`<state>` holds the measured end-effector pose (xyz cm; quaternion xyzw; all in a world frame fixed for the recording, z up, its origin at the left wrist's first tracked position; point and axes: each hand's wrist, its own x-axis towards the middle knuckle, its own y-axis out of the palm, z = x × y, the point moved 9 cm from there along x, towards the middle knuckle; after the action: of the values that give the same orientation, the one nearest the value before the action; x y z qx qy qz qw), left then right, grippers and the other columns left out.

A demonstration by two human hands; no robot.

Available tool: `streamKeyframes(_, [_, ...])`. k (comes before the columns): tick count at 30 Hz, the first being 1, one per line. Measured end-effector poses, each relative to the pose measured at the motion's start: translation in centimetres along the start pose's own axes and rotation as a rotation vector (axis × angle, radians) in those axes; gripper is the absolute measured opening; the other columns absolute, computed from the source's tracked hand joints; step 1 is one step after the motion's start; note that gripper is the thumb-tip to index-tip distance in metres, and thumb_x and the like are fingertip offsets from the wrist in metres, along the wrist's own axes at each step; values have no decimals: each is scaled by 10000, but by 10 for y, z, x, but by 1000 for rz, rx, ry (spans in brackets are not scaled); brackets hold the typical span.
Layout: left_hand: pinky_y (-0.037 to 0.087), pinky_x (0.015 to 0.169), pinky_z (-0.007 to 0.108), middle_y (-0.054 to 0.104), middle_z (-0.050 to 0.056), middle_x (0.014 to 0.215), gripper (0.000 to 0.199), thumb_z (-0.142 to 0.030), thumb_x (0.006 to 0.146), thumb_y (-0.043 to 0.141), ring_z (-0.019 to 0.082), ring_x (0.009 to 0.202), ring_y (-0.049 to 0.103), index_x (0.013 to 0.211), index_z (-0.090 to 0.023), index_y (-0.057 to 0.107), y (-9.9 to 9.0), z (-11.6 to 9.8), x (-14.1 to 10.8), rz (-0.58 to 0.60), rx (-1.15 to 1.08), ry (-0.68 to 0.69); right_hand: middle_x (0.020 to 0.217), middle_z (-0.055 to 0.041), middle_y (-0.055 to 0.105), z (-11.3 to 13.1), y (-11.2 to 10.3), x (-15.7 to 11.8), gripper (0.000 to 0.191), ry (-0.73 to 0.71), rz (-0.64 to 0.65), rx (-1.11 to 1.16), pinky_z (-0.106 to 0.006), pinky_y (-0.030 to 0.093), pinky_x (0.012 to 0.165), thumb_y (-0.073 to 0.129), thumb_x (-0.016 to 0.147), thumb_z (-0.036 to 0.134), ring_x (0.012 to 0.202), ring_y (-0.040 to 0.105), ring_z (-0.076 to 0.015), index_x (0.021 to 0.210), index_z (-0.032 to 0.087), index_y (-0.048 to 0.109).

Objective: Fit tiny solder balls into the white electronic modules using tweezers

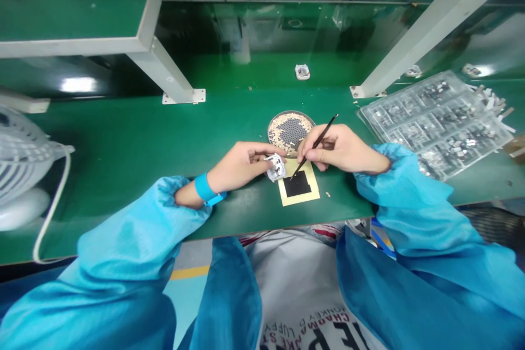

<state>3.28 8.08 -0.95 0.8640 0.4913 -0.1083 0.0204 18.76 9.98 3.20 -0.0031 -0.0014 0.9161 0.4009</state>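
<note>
Between the thumb and fingers of my left hand (241, 167) is a small white plastic housing (275, 167), its inner side with dark parts facing up. My right hand (334, 147) grips dark tweezers (326, 130) like a pen. Their tip points down at a black square (297, 184) on a pale yellow sheet (312, 192), close to the housing; whether it touches the square I cannot tell. Just behind both hands lies a round dark dish (292, 130) with a perforated-looking middle, strewn with many tiny beige pieces. My right fingers overlap the dish's near right edge.
Another white housing (302, 71) lies farther back on the green table (229, 115). A clear compartment tray (435, 120) with small parts stands at the right. White shelf legs (172, 74) rise behind. A white fan (24, 164) with a cord is at the left.
</note>
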Motion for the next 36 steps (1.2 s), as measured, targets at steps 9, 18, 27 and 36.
streamKeyframes(9, [450,566,195,778,96,1005,334,-276,871,706,113,710,621,1160,-133,792,-4,-7,-1,-36,-82,2,896,-56,751,13,-6,-7,187,-272,-329,-85,-223,522,474,836,833,287,569,650,-103,921,166,724])
streamKeyframes(18, [364,505,191,762,77,917,328,-307,855,746,87,623,541,1155,-188,810,1,3,0,-8,-269,-70,957,-70,786,32,14,-10,127,-502,-240,-362,-323,615,784,815,846,194,896,750,-189,970,181,786])
streamKeyframes(27, [363,532,207,764,111,1087,393,-380,871,744,104,682,525,1220,-203,787,1,1,-2,18,-213,-21,924,-59,787,26,9,-9,113,-448,-284,-318,-329,621,822,824,840,209,867,754,-187,944,177,793])
streamKeyframes(36, [354,515,217,759,107,1015,419,-391,865,743,100,643,500,1221,-173,783,1,-1,-1,7,-175,-16,940,-71,785,36,16,-13,132,-531,-263,-440,-332,612,810,821,843,200,873,748,-188,965,165,786])
